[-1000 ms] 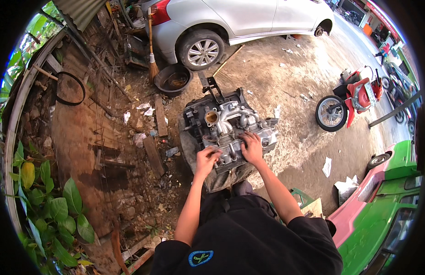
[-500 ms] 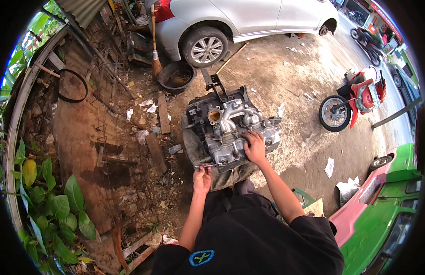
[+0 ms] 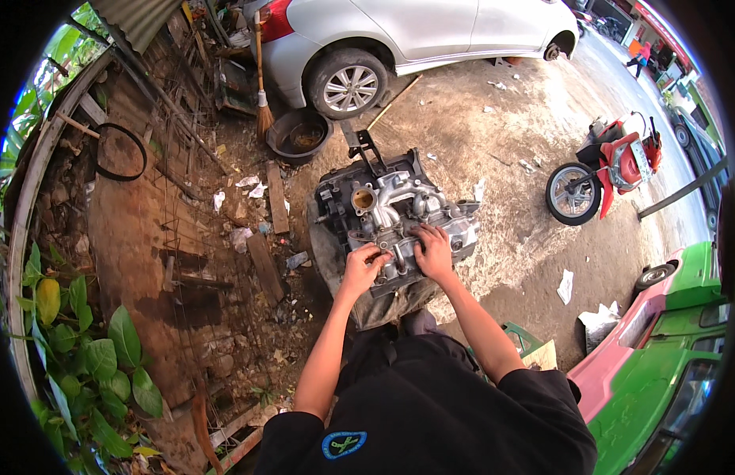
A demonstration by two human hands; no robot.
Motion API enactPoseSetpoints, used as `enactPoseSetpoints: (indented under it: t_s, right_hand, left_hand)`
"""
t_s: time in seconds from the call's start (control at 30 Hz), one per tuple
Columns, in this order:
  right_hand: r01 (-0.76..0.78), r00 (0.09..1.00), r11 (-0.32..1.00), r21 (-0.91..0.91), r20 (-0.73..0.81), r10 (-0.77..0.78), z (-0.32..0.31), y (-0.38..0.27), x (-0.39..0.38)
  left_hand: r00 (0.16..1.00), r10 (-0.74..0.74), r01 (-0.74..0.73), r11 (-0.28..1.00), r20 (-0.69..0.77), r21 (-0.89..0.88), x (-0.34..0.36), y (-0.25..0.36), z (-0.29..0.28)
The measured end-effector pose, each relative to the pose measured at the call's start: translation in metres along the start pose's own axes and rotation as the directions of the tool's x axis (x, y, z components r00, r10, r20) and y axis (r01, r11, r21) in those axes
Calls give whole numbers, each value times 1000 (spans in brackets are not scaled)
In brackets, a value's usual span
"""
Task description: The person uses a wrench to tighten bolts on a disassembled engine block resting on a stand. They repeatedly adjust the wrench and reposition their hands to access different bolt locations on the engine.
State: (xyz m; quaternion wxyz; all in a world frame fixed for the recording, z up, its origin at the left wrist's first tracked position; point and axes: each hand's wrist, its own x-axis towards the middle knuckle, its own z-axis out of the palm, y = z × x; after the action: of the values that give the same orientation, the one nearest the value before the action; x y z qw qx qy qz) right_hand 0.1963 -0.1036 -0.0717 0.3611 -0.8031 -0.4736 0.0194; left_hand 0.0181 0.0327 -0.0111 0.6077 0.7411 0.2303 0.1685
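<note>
A greasy engine [image 3: 336,194] sits before me on a dark cloth-like cover [image 3: 324,257]. Across its top runs a silver intake manifold [image 3: 403,190] with a round, brownish opening, and a black metal bracket [image 3: 368,147] stands up at its far side. On the near edge lies a silver ribbed metal cover [image 3: 462,233]. My left hand [image 3: 361,271] is at the left part of this cover, thumb and fingers pinched together; whatever they grip is too small to name. My right hand [image 3: 434,253] rests on the cover's middle, fingers laid over the metal.
Beyond the engine are a black basin [image 3: 298,138], a broom [image 3: 262,87] and a silver car [image 3: 431,30]. A red motorcycle [image 3: 613,170] stands right, with a green and pink vehicle [image 3: 660,348] nearer. Planks [image 3: 264,261] and litter lie left, beside leafy plants [image 3: 102,360].
My left hand has moved up and right, from the engine's near left corner onto the metal cover. The right hand stays on the cover. The whole view has shifted slightly.
</note>
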Motion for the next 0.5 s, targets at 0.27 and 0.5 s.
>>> enactPoseSetpoints:
  t_s: [0.27,0.5]
  right_hand:
    - [5,1000,1000,14,0,-5,-3,-2,0]
    - [-9,1000,1000,8,12,9,-3,-3,1]
  left_hand:
    - [989,132,-143,949,59,281,3,22,11]
    - [982,190,-180,957,-22,226,-2,0,5]
